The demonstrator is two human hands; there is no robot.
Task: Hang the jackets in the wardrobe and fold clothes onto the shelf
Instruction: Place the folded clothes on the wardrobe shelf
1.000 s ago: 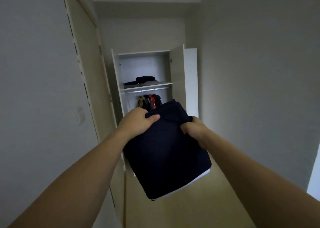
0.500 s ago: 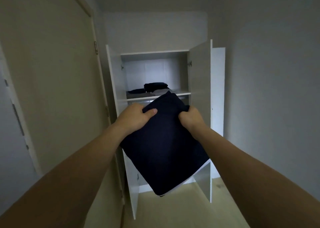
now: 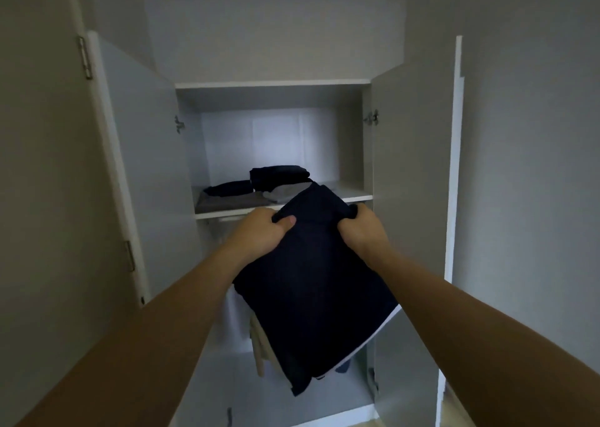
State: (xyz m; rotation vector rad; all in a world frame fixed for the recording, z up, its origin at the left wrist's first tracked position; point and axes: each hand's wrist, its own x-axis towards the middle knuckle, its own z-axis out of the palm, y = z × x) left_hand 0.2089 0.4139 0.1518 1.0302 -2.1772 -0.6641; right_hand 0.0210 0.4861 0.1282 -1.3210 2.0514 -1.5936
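Observation:
A folded dark navy garment (image 3: pixel 311 284) with a white edge hangs in front of the open white wardrobe (image 3: pixel 272 84). My left hand (image 3: pixel 259 232) grips its upper left edge, thumb on top. My right hand (image 3: pixel 360 232) grips its upper right corner. The garment's top reaches the front lip of the shelf (image 3: pixel 357 196). On that shelf lie folded clothes: a dark stack (image 3: pixel 279 175) at the back, a grey piece (image 3: pixel 227 201) at the left, a light grey piece (image 3: pixel 285 191). Hanging clothes (image 3: pixel 259 345) below the shelf are mostly hidden behind the garment.
Both wardrobe doors stand open, the left door (image 3: pixel 143 167) and the right door (image 3: pixel 409 167) flanking my arms. A room door with hinges (image 3: pixel 85 57) is at the far left. A grey wall (image 3: pixel 532 167) closes the right side.
I have come much closer to the wardrobe; it now fills the view. Both hands keep the same grip and the garment has risen to shelf height.

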